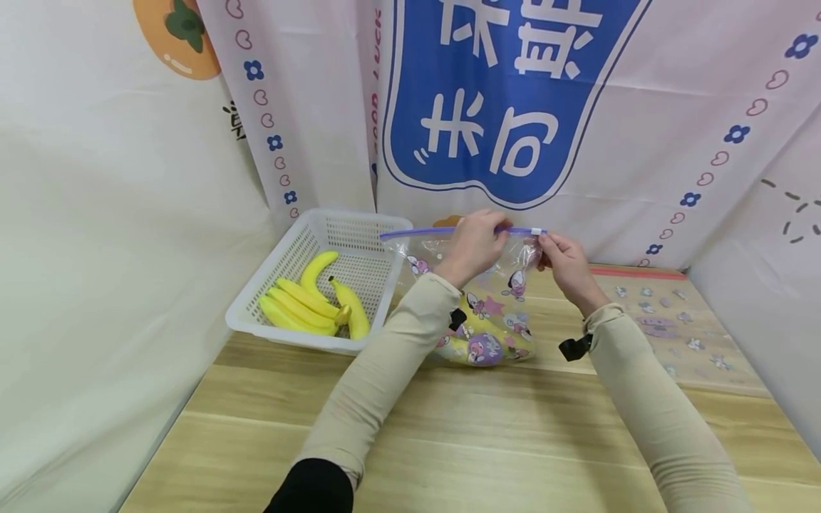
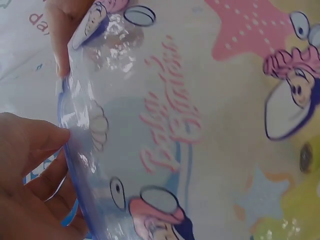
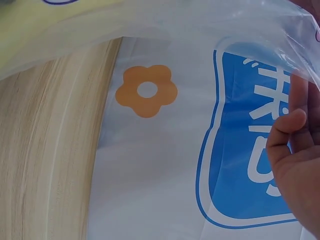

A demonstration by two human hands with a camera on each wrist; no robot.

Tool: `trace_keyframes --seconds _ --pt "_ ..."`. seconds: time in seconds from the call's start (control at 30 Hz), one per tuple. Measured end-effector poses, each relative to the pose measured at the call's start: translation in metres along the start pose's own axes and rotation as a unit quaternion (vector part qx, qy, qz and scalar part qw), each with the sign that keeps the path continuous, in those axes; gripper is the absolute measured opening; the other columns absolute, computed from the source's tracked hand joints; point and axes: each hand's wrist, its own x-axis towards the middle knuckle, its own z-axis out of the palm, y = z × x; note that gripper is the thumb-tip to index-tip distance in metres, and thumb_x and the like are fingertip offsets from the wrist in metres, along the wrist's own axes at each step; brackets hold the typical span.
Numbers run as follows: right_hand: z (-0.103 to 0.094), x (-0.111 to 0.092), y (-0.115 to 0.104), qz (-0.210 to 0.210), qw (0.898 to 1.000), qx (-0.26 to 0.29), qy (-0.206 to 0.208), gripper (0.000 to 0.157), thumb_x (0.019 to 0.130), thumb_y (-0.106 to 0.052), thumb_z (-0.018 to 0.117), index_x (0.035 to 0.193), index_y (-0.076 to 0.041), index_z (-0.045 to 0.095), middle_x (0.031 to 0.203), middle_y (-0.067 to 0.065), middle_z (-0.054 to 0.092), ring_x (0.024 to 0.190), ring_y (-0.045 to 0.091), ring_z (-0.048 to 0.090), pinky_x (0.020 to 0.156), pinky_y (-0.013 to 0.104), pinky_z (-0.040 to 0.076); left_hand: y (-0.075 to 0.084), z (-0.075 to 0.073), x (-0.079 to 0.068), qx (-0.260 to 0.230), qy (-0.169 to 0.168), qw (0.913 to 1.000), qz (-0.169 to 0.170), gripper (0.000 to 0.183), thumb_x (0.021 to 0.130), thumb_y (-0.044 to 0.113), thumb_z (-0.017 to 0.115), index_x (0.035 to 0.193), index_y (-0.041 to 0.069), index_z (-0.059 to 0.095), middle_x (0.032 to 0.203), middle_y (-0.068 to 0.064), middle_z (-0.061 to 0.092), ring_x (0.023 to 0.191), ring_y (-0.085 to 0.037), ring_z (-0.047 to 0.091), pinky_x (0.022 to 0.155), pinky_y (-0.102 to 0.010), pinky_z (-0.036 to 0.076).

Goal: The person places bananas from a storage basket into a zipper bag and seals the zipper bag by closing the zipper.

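Observation:
A clear zip bag [image 1: 474,285] printed with cartoon figures and stars stands upright on the table, its purple zip strip [image 1: 420,231] on top. Yellow fruit, seemingly a banana [image 1: 452,349], shows through its lower part. My left hand [image 1: 474,246] pinches the strip between thumb and fingers near the middle, also seen in the left wrist view [image 2: 35,175]. At the strip's right end, beside the white slider [image 1: 537,231], my right hand [image 1: 567,267] grips the bag's top corner. In the right wrist view its thumb and fingers curl at the bag's edge.
A white perforated basket [image 1: 256,329] holding several yellow bananas [image 1: 301,306] stands left of the bag. Flat on the table at right lies another printed zip bag [image 1: 680,328] with a red strip. Printed cloth [image 1: 321,107] hangs behind the wooden table [image 1: 481,442].

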Motion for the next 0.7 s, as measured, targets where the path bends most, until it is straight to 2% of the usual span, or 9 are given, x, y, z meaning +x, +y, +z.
trace_keyframes --seconds 0.07,0.13,0.23,0.3,0.47,0.63,0.7 --pt "0.000 0.000 0.000 -0.002 1.000 -0.010 0.002 0.033 0.102 -0.018 0.044 0.087 0.008 0.058 0.071 -0.002 0.054 0.061 0.012 0.046 0.055 0.021 0.042 0.005 0.001 0.002 -0.010 -0.010 0.9999 0.001 0.017 0.094 0.013 0.057 0.105 0.011 0.069 0.103 0.000 0.066 0.095 -0.012 0.059 0.085 -0.020 0.045" --pt "-0.001 0.001 0.001 -0.002 1.000 -0.014 0.004 0.033 0.101 -0.019 0.045 0.087 0.007 0.059 0.070 -0.002 0.055 0.060 0.013 0.047 0.054 0.021 0.042 0.008 0.002 0.003 -0.018 -0.017 0.9997 0.000 0.017 0.094 0.014 0.056 0.105 0.011 0.069 0.103 0.000 0.066 0.094 -0.011 0.059 0.083 -0.019 0.046" --pt "-0.002 0.001 0.002 0.002 1.000 -0.017 0.008 0.032 0.100 -0.020 0.047 0.086 0.004 0.062 0.070 -0.002 0.057 0.061 0.014 0.048 0.055 0.023 0.043 0.011 0.004 0.004 -0.034 -0.015 0.9993 0.002 0.016 0.095 0.014 0.056 0.104 0.011 0.069 0.102 0.000 0.066 0.091 -0.011 0.059 0.078 -0.018 0.047" --pt "-0.002 0.001 0.003 0.005 1.000 -0.022 0.013 0.028 0.100 -0.021 0.049 0.085 -0.002 0.065 0.071 -0.002 0.059 0.061 0.012 0.049 0.055 0.023 0.045 0.010 0.005 0.003 -0.038 -0.010 0.9992 0.006 0.016 0.095 0.014 0.056 0.103 0.010 0.069 0.101 0.000 0.066 0.090 -0.011 0.060 0.077 -0.018 0.047" --pt "-0.003 0.001 0.003 0.010 0.999 -0.014 0.030 0.024 0.098 -0.019 0.054 0.083 -0.004 0.065 0.068 -0.002 0.059 0.059 0.009 0.052 0.052 0.020 0.046 0.010 0.006 0.003 -0.037 -0.006 0.9993 0.003 0.016 0.095 0.012 0.056 0.102 0.010 0.070 0.101 -0.001 0.066 0.092 -0.012 0.060 0.078 -0.019 0.047" --pt "-0.001 0.000 0.002 0.003 0.999 0.031 0.019 0.027 0.099 -0.015 0.050 0.084 0.006 0.059 0.070 -0.001 0.059 0.060 0.009 0.053 0.054 0.019 0.047 0.014 0.006 0.005 -0.026 -0.018 0.9995 -0.006 0.015 0.094 0.015 0.057 0.102 0.012 0.070 0.101 0.001 0.066 0.091 -0.010 0.059 0.079 -0.019 0.046" --pt "0.000 0.000 0.001 0.002 0.999 0.033 0.010 0.030 0.100 -0.015 0.047 0.085 0.010 0.055 0.071 -0.001 0.059 0.061 0.010 0.053 0.055 0.020 0.047 0.016 0.007 0.007 -0.023 -0.025 0.9994 -0.007 0.015 0.094 0.017 0.057 0.101 0.013 0.070 0.100 0.002 0.066 0.091 -0.010 0.060 0.079 -0.020 0.045"
